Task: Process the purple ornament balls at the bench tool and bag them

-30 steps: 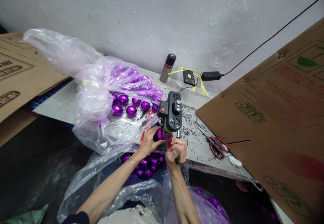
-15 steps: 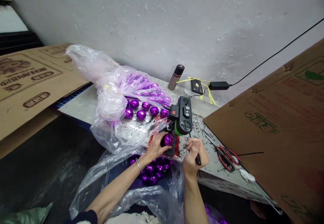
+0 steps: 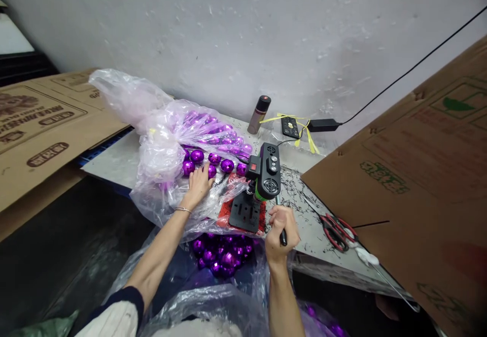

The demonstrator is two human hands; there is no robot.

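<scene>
The left hand (image 3: 198, 186) has been moved from the black slotted plate (image 3: 243, 217) to a shiny purple faceted ball (image 3: 212, 171).
The ball is found at the left fingertips, inward from the grey desk's (image 3: 110, 163) front edge; no long axis is shown. The left fingers are slightly spread; whether the ball is pinched cannot be told, its left side being hidden. The black-ended metal lever (image 3: 283, 238) is wrapped by the right hand's (image 3: 288, 228) curled fingers.

A slim, silver-coloured metal bangle (image 3: 183, 208) was worn on the left wrist, behind the bare left hand (image 3: 198, 186). The arm higher up was covered by a cream fabric sleeve (image 3: 114, 319), edged with a broad navy cuff (image 3: 134, 297). The right hand (image 3: 275, 235) was seen bare.
</scene>
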